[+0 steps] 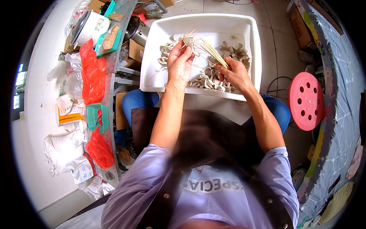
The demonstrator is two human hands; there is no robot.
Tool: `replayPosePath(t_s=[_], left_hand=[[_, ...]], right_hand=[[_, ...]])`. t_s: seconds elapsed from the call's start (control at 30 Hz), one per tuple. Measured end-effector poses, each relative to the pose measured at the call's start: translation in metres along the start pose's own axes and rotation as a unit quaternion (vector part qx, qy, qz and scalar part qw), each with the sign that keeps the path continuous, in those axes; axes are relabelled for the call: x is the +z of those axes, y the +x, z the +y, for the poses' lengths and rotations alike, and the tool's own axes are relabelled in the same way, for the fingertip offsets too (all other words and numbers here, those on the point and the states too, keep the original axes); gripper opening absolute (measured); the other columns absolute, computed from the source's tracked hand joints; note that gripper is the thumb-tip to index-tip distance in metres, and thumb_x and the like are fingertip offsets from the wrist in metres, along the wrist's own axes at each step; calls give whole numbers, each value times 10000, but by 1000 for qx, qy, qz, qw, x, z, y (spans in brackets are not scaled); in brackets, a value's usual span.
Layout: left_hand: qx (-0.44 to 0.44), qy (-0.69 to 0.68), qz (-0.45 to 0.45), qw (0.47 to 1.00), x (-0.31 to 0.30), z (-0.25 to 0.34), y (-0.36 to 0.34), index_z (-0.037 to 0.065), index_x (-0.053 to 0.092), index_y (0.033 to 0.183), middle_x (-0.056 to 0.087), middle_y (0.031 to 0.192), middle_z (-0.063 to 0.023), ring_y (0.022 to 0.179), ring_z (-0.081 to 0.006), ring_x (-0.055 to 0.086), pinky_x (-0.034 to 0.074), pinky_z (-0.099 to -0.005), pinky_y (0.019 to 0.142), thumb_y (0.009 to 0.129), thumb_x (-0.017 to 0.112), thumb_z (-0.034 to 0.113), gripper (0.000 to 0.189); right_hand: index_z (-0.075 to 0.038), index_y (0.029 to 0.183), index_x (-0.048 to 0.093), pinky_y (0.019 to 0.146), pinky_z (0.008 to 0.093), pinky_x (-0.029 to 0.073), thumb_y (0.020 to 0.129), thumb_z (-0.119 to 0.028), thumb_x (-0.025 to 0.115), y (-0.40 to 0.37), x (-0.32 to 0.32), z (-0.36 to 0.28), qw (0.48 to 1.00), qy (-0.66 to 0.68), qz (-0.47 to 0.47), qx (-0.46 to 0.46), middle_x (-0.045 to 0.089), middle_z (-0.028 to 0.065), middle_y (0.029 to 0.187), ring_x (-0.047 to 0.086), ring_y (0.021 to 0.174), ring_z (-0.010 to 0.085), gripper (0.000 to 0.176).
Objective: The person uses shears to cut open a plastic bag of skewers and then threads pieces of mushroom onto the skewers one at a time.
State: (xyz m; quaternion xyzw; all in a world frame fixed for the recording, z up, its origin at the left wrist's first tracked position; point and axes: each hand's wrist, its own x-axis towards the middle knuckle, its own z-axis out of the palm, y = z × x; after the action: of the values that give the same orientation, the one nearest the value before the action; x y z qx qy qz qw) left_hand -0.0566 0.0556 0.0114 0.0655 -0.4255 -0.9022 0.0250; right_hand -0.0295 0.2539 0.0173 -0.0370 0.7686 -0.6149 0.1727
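Over the left half of a white tub [152,76], my left hand [180,63] pinches a small greyish-beige curled piece [188,42] between thumb and fingers. My right hand [234,72] is closed round a bundle of thin pale sticks [211,51], whose free ends fan up and to the left toward my left hand. Beneath and beside my right hand lies a pile of similar curled pieces [213,81] in the tub. More pieces and a few loose sticks lie at the tub's left side, partly hidden by my left hand.
At left, a shelf holds red plastic bags [93,76], a green basket [91,114], a teal tray [102,49] and a white pot [91,28]. A round red stool [306,101] stands at right, beside a grey patterned cloth [343,95]. My knees flank the tub's near edge.
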Motion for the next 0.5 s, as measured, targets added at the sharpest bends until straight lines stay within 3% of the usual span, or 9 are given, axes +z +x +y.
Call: replayPosePath(t_s=[0.17,0.3,0.5], left_hand=[[9,22,-7,1000,1,2,-2,29,541,1206,654,1006,-70,871,-107,601,487,-228,761,867,611,-32,351],[-13,-15,-10,1000,-3,-2,-2,30,535,1211,651,1027,-76,900,-116,603,496,-237,772,871,608,-27,351],[-44,-73,19,996,2,-6,-6,23,534,1200,642,1039,-87,929,-137,608,509,-253,811,877,591,-36,333]], right_hand=[[-36,862,596,486,229,354,909,-170,566,-1,0,-3,1000,-5,-2,-2,564,6,591,468,531,52,146],[-39,836,631,520,278,401,880,-232,605,0,1,2,1000,6,5,-5,602,26,586,522,536,88,200],[-35,847,631,510,274,398,886,-226,601,4,6,10,998,57,6,-19,589,21,581,515,527,87,197]])
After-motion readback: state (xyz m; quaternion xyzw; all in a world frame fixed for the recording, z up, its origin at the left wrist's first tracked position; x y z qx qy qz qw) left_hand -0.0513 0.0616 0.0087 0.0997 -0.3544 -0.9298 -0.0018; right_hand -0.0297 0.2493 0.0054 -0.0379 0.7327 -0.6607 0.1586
